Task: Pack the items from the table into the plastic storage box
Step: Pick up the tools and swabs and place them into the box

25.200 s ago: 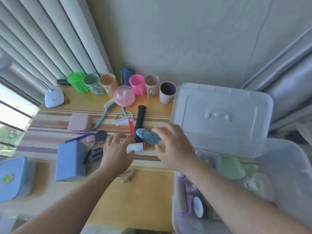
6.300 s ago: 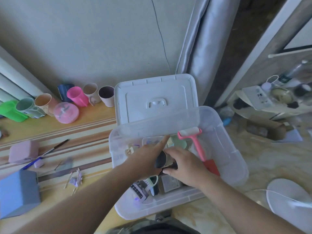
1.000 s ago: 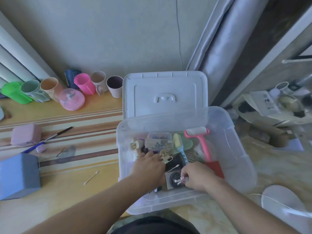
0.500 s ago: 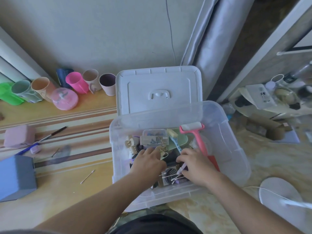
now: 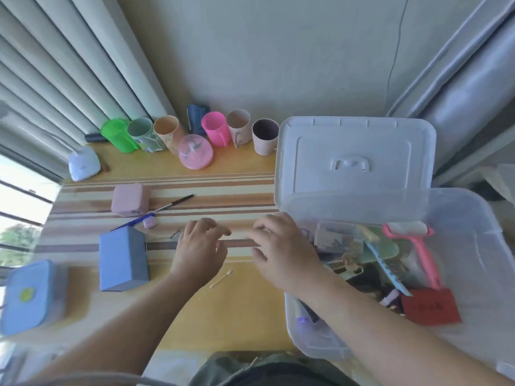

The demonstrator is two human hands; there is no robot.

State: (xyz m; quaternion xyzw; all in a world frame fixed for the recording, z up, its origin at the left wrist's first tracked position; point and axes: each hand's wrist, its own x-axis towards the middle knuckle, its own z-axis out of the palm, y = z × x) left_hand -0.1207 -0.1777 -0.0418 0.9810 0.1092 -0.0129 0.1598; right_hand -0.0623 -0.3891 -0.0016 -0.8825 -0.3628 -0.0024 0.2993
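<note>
Head view: the clear plastic storage box (image 5: 473,218) sits off the desk's right edge, its white lid (image 5: 354,160) propped upright behind it against the wall. Inside, crowded together: one pink lint roller (image 5: 418,252) with its red block end toward the near wall, one small clear case (image 5: 338,239), one pale green flat piece under a blue comb-like tool (image 5: 387,270), a beige clip, and darker items beneath that are too jumbled to tell apart. On the desk (image 5: 223,316), along the back edge by the wall, seven cups (image 5: 214,132) in a row: green, mint, orange, dark blue, pink, beige, purple, with one pink dome (image 5: 196,154) in front of them. Near the back left corner stands one white lamp base (image 5: 83,165). Mid-desk: one pink case (image 5: 130,199), one blue pen (image 5: 133,221), one thin dark pencil (image 5: 175,202), one small lilac eraser (image 5: 149,223). One blue upright box (image 5: 122,261) stands left of the hands; one blue lidded box (image 5: 30,296) sits at the left edge. One cotton swab (image 5: 221,279) lies between the wrists. Left hand (image 5: 199,252) and right hand (image 5: 281,252) hover over the striped band, fingers loosely curled, holding nothing; the right wrist crosses the box's left wall.
</note>
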